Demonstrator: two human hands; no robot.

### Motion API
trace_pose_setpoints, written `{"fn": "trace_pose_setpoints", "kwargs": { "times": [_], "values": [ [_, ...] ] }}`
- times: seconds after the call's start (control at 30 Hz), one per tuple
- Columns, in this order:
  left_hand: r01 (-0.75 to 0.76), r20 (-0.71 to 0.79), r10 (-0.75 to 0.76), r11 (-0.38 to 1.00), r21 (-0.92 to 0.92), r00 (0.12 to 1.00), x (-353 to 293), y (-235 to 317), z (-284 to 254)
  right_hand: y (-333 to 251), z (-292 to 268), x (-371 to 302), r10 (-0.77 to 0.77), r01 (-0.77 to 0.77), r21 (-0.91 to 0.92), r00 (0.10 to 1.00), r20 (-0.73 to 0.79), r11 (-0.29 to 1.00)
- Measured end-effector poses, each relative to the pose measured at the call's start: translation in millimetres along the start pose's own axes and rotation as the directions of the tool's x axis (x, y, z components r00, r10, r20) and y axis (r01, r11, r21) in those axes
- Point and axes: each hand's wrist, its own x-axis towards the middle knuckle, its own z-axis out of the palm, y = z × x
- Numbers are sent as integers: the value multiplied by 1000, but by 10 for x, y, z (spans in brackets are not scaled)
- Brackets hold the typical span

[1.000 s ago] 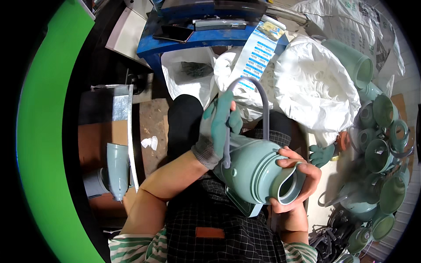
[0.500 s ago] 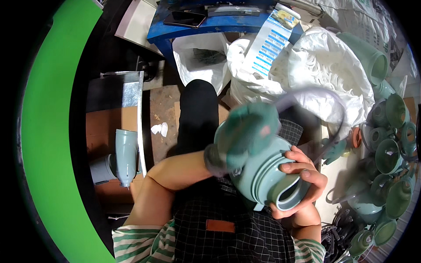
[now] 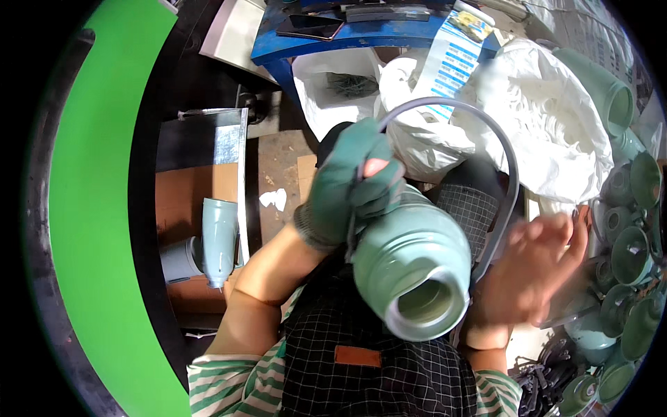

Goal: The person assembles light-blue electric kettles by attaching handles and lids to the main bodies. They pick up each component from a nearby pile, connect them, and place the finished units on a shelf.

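Note:
My left hand (image 3: 361, 181), in a green knitted glove, is closed around one end of a curved grey handle (image 3: 511, 156), beside a thin dark part. The handle arcs over to the right and comes down by a pale green plastic bottle shell (image 3: 417, 254). This shell is over my lap, tilted with its round open mouth toward me, and the glove is against its far left side. My bare right hand (image 3: 531, 271) is apart from the shell, blurred, with fingers spread and nothing seen in them.
White sacks, one with white rings (image 3: 538, 111), stand ahead. Beyond is a blue bench (image 3: 389, 35) with a phone (image 3: 310, 26). Several green shells and funnel-shaped parts (image 3: 632, 254) crowd the right. Two grey-green shells (image 3: 219, 240) lie in a box at left, beside a green belt-like surface (image 3: 90, 208).
My right hand has let go of the shell and moved right. My left hand has moved left and away. The shell has turned, its mouth now pointing more toward me.

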Motion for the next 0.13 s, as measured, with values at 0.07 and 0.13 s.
{"fn": "trace_pose_setpoints", "kwargs": {
  "times": [0.07,0.13],
  "values": [
    [-80,66,82,996,-39,994,-27,72,59,326,-13,16,233,-235,-267,972,-37,935],
    [-103,-84,125,969,224,989,36,-3,169,541,11,-64,594,-601,294,795,125,743]
  ]
}}
